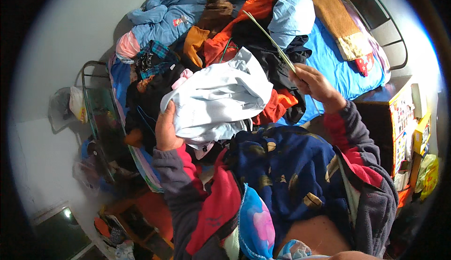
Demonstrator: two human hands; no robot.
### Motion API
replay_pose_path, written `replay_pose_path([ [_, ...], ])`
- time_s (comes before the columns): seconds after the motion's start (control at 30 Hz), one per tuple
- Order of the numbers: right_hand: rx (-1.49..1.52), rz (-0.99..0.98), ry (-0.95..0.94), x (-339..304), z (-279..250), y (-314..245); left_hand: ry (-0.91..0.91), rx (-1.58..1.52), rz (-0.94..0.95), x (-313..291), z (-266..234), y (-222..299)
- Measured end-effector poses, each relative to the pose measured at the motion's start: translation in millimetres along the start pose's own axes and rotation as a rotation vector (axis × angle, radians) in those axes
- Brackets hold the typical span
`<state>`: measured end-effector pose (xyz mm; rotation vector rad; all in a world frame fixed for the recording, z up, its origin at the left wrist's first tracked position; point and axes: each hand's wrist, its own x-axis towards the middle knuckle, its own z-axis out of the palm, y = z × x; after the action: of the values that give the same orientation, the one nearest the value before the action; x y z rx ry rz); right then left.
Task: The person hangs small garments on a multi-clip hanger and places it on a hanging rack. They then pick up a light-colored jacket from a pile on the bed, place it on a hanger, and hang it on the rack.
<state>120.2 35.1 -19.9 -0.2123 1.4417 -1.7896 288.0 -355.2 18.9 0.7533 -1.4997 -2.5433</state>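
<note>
L hand [168, 127] grips wht shirt [218, 98], R hand [315, 82] thin rods [282, 54]; yellow bag [427, 177], contents unclear.

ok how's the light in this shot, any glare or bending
In the head view, the white shirt in the left hand is brightest, partly washed out; in the head view, the black clothes lose detail; in the head view, a spot glares on the dark panel, the bed looks bowed, and corners go black.
</note>
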Motion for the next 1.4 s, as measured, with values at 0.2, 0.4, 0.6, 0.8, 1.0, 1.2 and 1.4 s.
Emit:
replay_pose_path([
  [0.2,-0.283,0.166,-0.277,-79.8,1.7,-49.4,-0.037,0.096,-0.032,20.0,13.6,20.1],
  [0.4,-0.412,0.098,-0.613,-70.4,-2.6,-29.4,-0.129,0.186,0.05,30.6,33.4,21.9],
  [0.6,-0.795,-0.535,-0.676,-31.0,-1.6,20.6,-0.132,0.315,0.068,27.5,61.6,24.4],
  [0.8,-0.495,-0.125,-0.515,-23.2,2.6,27.6,-0.2,0.529,0.245,13.1,80.8,24.9],
  [1.0,-0.133,0.138,-0.297,-31.0,-7.0,8.4,-0.153,0.543,0.236,6.7,77.6,40.0],
  [1.2,0.111,0.233,-0.353,-44.7,-33.4,-4.2,-0.189,0.681,0.293,3.9,74.0,43.8],
  [1.4,-0.113,0.178,-0.341,-41.1,-30.0,3.6,-0.206,0.7,0.25,5.2,95.6,44.5],
])
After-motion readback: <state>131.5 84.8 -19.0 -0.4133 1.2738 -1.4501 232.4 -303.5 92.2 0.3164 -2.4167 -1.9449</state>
